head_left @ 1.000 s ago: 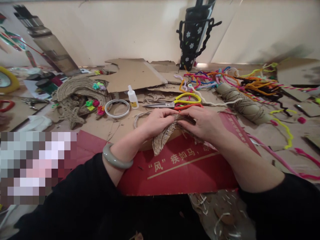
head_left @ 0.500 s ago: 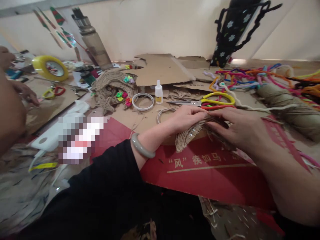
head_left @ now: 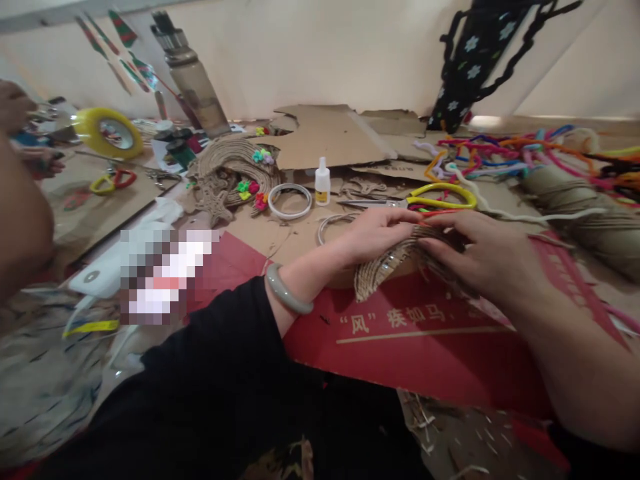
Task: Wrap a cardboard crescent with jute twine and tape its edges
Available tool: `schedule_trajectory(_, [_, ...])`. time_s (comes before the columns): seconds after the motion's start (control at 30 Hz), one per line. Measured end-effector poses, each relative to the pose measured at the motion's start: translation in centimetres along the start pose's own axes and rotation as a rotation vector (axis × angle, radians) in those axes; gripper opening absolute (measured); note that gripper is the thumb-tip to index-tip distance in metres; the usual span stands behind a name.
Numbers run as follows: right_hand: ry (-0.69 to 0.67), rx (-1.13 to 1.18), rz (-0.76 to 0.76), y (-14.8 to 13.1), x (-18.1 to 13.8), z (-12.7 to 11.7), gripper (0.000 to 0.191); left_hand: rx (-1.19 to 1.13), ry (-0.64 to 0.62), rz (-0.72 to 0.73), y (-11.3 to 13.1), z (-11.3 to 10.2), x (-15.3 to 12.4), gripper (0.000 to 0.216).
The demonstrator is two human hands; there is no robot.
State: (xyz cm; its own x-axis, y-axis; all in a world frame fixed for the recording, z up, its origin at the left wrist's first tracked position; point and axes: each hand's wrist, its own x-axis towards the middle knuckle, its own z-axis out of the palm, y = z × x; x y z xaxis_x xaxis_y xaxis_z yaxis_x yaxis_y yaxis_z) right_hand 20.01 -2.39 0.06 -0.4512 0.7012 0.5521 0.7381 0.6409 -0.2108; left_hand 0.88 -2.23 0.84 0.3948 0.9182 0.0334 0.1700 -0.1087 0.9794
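Observation:
Both my hands hold a curved piece of brown twine rows (head_left: pixel 381 270), with shiny spots along its underside, above the red cardboard (head_left: pixel 400 360). My left hand (head_left: pixel 383 230) grips it from the far left, fingers closed along its upper edge. On the other side, my right hand (head_left: pixel 473 250) pinches it between thumb and fingers; part of the piece is hidden beneath that hand. Just beyond my hands lie yellow-handled scissors (head_left: pixel 440 195), a small white glue bottle (head_left: pixel 323 183) and a white ring (head_left: pixel 290 201).
A twine arch with coloured flowers (head_left: pixel 235 170) and a twine star (head_left: pixel 214 200) lie at back left. Colourful pipe cleaners (head_left: pixel 525 150) and a twine roll (head_left: pixel 580 213) are at right. A tape roll (head_left: pixel 83 133) and another person's arm (head_left: pixel 25 213) are at left.
The whole view has shifted slightly to the right. My hands keep their grip on the twine piece. The other person's hand at left has drawn back and up.

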Motion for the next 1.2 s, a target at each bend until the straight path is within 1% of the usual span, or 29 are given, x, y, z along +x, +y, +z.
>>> schedule_trajectory(0.07, [-0.035, 0.136, 0.152, -0.18, 0.11, 0.0, 0.038, -0.086, 0.014, 0.018, -0.09, 0.09, -0.05, 0.028])
schedule_trajectory(0.13, [-0.045, 0.269, 0.246, -0.3, 0.21, 0.01, 0.03, -0.146, 0.046, 0.02, -0.16, 0.14, -0.08, 0.024])
schedule_trajectory(0.2, [-0.01, 0.328, 0.279, -0.28, 0.29, 0.01, 0.024, -0.182, 0.058, -0.002, -0.13, 0.13, -0.11, 0.019])
schedule_trajectory(0.27, [0.044, 0.339, 0.299, -0.15, 0.35, -0.04, 0.02, -0.21, 0.07, -0.029, 0.03, 0.09, -0.18, 0.015])
schedule_trajectory(0.37, [0.095, 0.326, 0.318, 0.07, 0.41, -0.18, 0.017, -0.279, 0.001, -0.125, 0.32, 0.04, -0.3, 0.015])
schedule_trajectory(0.43, [0.103, 0.297, 0.275, 0.14, 0.42, -0.26, 0.016, -0.285, -0.008, -0.148, 0.38, 0.02, -0.36, 0.017])
schedule_trajectory(0.57, [0.085, 0.195, 0.033, 0.18, 0.33, -0.3, 0.024, -0.224, 0.024, -0.126, 0.22, 0.01, -0.34, 0.02])
schedule_trajectory(0.63, [0.072, 0.164, -0.037, 0.18, 0.26, -0.28, 0.027, -0.204, 0.027, -0.117, 0.14, 0.04, -0.33, 0.021])
schedule_trajectory(0.7, [0.049, 0.157, -0.044, 0.17, 0.19, -0.28, 0.027, -0.194, 0.026, -0.114, 0.11, 0.11, -0.35, 0.02])
schedule_trajectory(0.83, [-0.004, 0.165, -0.009, 0.09, 0.11, -0.39, 0.025, -0.143, 0.033, -0.096, -0.01, 0.27, -0.41, 0.019])
schedule_trajectory(1.03, [0.006, 0.133, 0.008, -0.36, 0.01, -0.58, 0.02, -0.065, 0.038, -0.02, -0.09, 0.29, -0.49, 0.021])
schedule_trajectory(1.2, [0.014, 0.12, 0.023, -0.68, -0.03, -0.59, 0.019, -0.032, 0.027, -0.03, 0.11, 0.23, -0.49, 0.021])
